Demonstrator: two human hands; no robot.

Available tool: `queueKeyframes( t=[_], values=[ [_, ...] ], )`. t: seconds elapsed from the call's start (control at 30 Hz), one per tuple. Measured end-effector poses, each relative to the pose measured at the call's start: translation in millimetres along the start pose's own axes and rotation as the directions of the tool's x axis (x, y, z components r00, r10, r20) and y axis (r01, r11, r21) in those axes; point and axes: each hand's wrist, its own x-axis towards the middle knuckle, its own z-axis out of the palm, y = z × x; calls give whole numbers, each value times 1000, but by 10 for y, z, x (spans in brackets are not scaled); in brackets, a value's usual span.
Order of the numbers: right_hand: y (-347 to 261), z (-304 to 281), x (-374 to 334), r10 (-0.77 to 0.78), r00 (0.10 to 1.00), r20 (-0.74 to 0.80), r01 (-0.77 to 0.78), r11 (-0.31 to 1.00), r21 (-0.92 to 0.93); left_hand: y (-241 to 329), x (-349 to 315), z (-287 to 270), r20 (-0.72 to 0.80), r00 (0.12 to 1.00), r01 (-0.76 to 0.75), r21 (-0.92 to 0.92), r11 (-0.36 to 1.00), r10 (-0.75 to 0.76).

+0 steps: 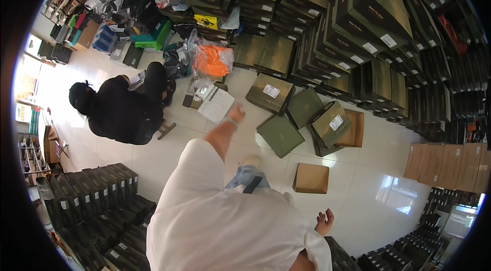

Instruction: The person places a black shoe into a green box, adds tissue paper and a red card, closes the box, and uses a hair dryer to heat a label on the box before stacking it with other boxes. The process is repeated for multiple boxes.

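My left arm reaches forward, a band at its wrist. My left hand [237,113] is beside the right edge of an open white notebook or pad of paper [217,105] on the floor; its fingers are too small to make out, and I cannot tell whether it touches the paper. Low at my right side, my right hand [324,222] hangs with fingers apart and slightly curled, holding nothing. Ahead and to the right lie a green box with a white label [270,92], a flat green lid [280,135] and an open brown box [311,178].
A person in black [123,107] sits low on the left. Tall stacks of dark green boxes [358,25] line the far right. An orange plastic-wrapped bundle [212,60] lies ahead, and brown cartons [447,165] stand at right. More boxes [92,184] fill the near left.
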Motion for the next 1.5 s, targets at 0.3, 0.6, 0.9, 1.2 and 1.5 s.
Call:
queueKeyframes(
  t=[0.3,0.6,0.9,1.2,1.5],
  values=[
    [375,-425,-443,-66,989,-134,81,991,110,539,-2561,589,852,499,-295,-4,955,158],
    [1971,-1522,-1184,-165,823,-543,266,958,111,600,-1812,74,567,808,-404,338,850,158],
    [3103,-2901,-2801,195,451,-871,61,967,249,1185,-4014,811,872,465,-648,219,730,151],
    [3910,-3456,-3379,269,235,-934,140,942,306,2913,-5553,1413,918,-4,-721,-278,635,398],
    [3604,-4485,-3614,121,-14,-993,307,945,111,3473,-6319,1943,920,-283,-575,-390,719,272]
  ],
)
